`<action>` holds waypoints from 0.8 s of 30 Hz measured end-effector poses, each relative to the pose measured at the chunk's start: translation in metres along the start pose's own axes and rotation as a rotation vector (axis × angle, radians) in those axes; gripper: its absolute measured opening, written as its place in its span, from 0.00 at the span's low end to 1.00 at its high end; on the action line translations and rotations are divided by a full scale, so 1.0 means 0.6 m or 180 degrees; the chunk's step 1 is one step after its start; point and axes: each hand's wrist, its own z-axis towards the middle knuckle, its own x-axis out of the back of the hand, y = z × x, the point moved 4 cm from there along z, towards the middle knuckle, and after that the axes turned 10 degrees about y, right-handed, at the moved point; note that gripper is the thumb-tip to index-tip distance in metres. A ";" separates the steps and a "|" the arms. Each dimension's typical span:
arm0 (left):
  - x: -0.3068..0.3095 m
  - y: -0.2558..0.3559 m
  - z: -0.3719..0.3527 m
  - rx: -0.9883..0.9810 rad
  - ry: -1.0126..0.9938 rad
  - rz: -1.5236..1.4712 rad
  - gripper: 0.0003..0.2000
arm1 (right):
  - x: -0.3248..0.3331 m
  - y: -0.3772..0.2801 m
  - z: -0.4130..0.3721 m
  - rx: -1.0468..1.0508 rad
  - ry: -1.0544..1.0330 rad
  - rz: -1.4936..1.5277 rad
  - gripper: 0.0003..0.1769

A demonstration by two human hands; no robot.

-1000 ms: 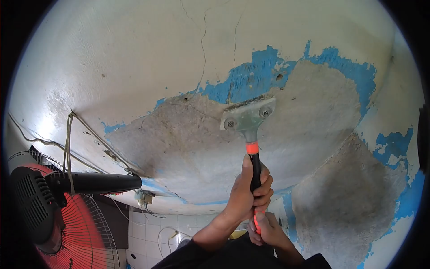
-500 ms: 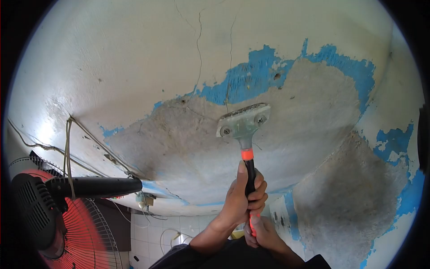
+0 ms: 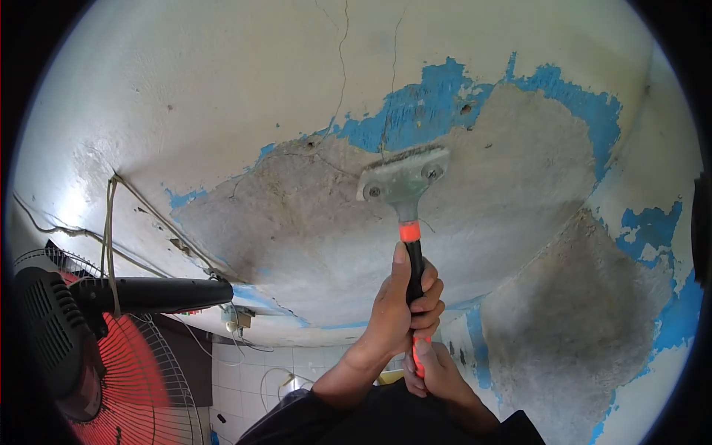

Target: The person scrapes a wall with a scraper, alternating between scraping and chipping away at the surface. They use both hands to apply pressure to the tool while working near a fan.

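A long-handled scraper (image 3: 406, 194) with a wide, pale head and two screws stands with its blade edge up against the wall. The blade lies just below a blue strip of paint (image 3: 415, 111), over bare grey plaster (image 3: 319, 222). My left hand (image 3: 394, 305) wraps round the black part of the handle, thumb pointing up along it. Lower down, my right hand (image 3: 436, 369) closes round the orange end of the same handle. Both hands partly hide the grip.
At the left stands a fan with a black motor housing (image 3: 52, 326) and red blades (image 3: 122, 371). Cables (image 3: 111, 237) run along the wall near it. Cracks cross the cream paint (image 3: 245, 81) above. White tiles (image 3: 252, 371) show below. Another bare patch (image 3: 571, 311) is at the right.
The scraper head has moved up the wall a little, closer to the blue paint, with both hands still on the handle. The view has shifted slightly.
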 end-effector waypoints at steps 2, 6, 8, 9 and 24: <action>0.014 -0.005 -0.002 0.0020 -0.0016 0.0057 0.28 | -0.008 0.011 -0.002 -0.0139 -0.0014 0.0100 0.29; 0.008 0.014 0.002 -0.0044 -0.0101 0.0145 0.28 | -0.015 0.003 0.018 0.0042 -0.0240 0.0304 0.27; 0.013 0.011 0.001 -0.0046 -0.0068 0.0091 0.28 | -0.012 0.010 0.019 0.0020 -0.0162 0.0244 0.28; 0.018 0.008 -0.003 -0.0032 -0.0037 0.0075 0.29 | -0.015 0.017 0.015 0.0000 -0.0123 0.0235 0.28; -0.007 0.064 -0.010 -0.0048 -0.0219 0.0319 0.28 | -0.051 -0.018 0.030 0.0253 -0.0127 0.0147 0.34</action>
